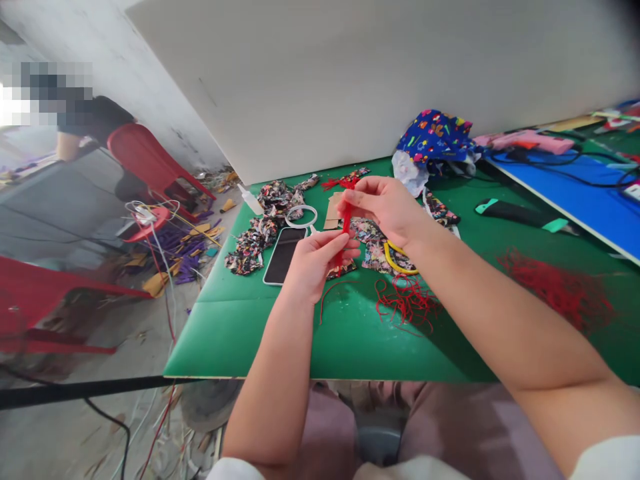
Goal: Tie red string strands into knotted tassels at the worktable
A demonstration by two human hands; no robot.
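A bundle of red cord (347,221) is stretched between my two hands above the green table. My left hand (325,255) pinches its lower part, with strands trailing below the fingers. Higher up, my right hand (380,203) grips the upper part between thumb and fingers. Beneath and around them lie floral fabric pieces (367,233), a piece of brown card (333,212) and yellow scissor handles (397,261). Loose red cords (407,300) lie below my right wrist. A phone (284,257) and a white ring-shaped thing with a handle (301,215) are left of my left hand.
A white bottle (250,200) stands near the table's left edge. To the right are a black-and-green cutter (525,215), a red thread pile (555,290), a blue board (580,193) and a pink glue gun (525,141). A person (95,120) sits far left by a red chair (145,157).
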